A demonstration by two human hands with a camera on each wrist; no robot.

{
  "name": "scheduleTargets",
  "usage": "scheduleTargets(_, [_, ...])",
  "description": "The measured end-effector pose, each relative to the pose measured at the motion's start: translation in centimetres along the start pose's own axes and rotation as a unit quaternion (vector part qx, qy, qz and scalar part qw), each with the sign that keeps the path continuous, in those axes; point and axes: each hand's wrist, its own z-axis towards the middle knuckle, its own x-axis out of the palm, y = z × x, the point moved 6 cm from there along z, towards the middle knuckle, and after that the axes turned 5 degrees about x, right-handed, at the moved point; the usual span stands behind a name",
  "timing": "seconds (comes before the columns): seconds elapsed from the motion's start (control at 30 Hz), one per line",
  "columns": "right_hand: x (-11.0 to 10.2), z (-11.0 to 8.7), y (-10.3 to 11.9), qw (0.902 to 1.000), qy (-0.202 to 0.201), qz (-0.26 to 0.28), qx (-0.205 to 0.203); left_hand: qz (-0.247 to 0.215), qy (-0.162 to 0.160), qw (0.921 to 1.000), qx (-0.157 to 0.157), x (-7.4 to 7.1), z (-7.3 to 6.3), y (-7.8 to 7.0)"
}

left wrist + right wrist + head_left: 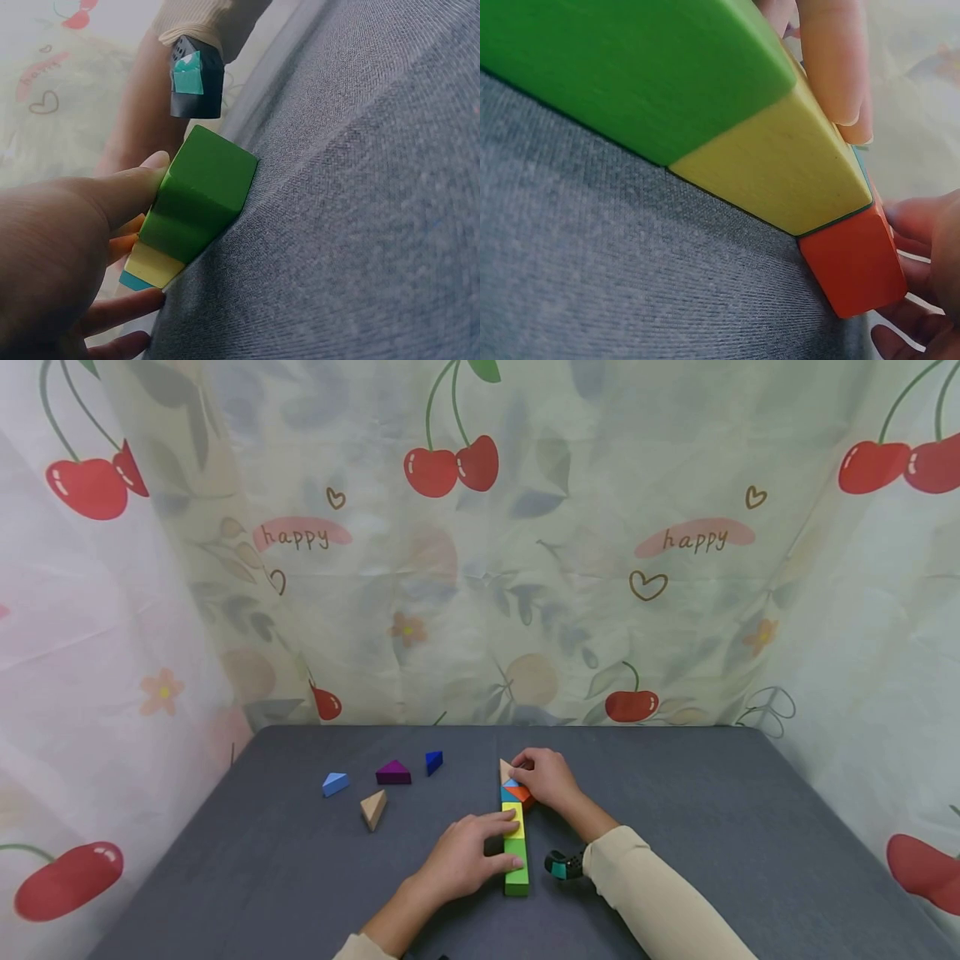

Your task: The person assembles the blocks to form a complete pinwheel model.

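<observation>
A row of coloured blocks runs away from me: green block (516,868), yellow block (512,827), blue and orange triangular pieces, then a wooden triangular block (505,772) at the far end. My left hand (461,852) rests along the row, its thumb on the green block and its fingers spread over the yellow one. Bent fingers of my right hand (551,777) grip at the wooden triangular block, covering part of it. In the right wrist view, the orange block (855,262) sits at the yellow block's end, beside the right fingers.
On the table's left half lie a light blue triangular block (335,784), a purple one (393,772), a dark blue one (433,762) and a loose wooden triangle (373,810). A cherry-print curtain (487,593) encloses the grey table (675,827). The right wrist carries a black device (564,865).
</observation>
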Motion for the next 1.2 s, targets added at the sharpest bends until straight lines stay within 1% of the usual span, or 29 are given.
scheduleTargets(0.27, [-0.01,-0.09,-0.02,1.0000,-0.001,0.005,-0.003,-0.003,0.001,1.0000,-0.002,0.03,-0.01,-0.03])
scheduleTargets(0.43, [0.01,-0.15,-0.06,0.9999,-0.004,0.007,-0.010,-0.003,-0.002,1.0000,0.004,0.02,-0.12,-0.13])
scheduleTargets(0.57, [0.14,-0.09,-0.28,0.9999,-0.005,0.012,-0.005,-0.001,-0.005,1.0000,0.008,0.04,-0.13,-0.14])
scheduleTargets(0.9, [0.08,-0.10,-0.35,0.9998,-0.010,0.015,-0.002,-0.004,-0.002,1.0000,-0.001,0.08,-0.05,-0.04])
scheduleTargets(1.2, [0.37,0.10,-0.42,0.9999,-0.010,0.012,-0.002,0.000,0.000,1.0000,-0.002,0.14,-0.01,0.13])
